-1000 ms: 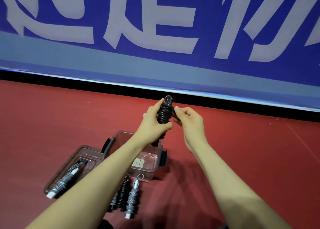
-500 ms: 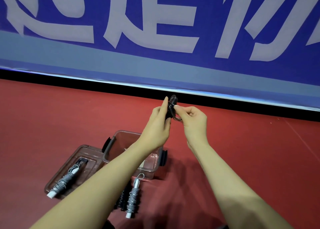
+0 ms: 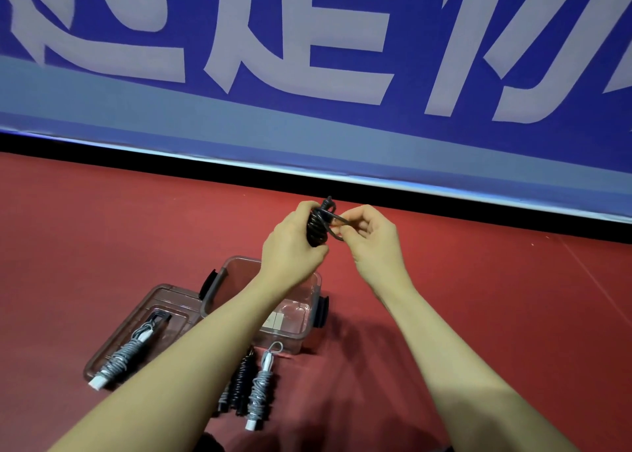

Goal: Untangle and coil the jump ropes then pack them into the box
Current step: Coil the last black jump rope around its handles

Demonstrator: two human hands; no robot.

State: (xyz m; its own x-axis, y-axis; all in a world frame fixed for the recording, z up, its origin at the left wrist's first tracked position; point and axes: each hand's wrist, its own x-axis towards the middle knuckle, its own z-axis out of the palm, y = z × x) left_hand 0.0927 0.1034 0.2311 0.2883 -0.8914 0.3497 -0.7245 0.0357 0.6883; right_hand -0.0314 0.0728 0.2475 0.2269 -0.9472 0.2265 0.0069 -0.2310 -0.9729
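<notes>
My left hand (image 3: 294, 243) grips a black jump rope (image 3: 317, 224) wound tight around its handles, held upright in the air above the box. My right hand (image 3: 371, 234) pinches the loose black end loop of that rope at the bundle's top right. Below my arms, a clear plastic box (image 3: 316, 282) with dark latches stands open on the red floor. A grey coiled rope (image 3: 124, 357) lies on the clear lid (image 3: 150, 301) to the box's left. In front of the box lie a black coiled rope (image 3: 243, 378) and a grey coiled rope with white handles (image 3: 260, 388).
The red floor (image 3: 496, 297) stretches to the right and left of the box. A blue banner wall with large white characters (image 3: 307, 58) runs across the back, with a black strip along its foot.
The left hand has turned the black bundle and closed more fully round it. The right hand has pulled the loose end loop out to the right of the bundle's top.
</notes>
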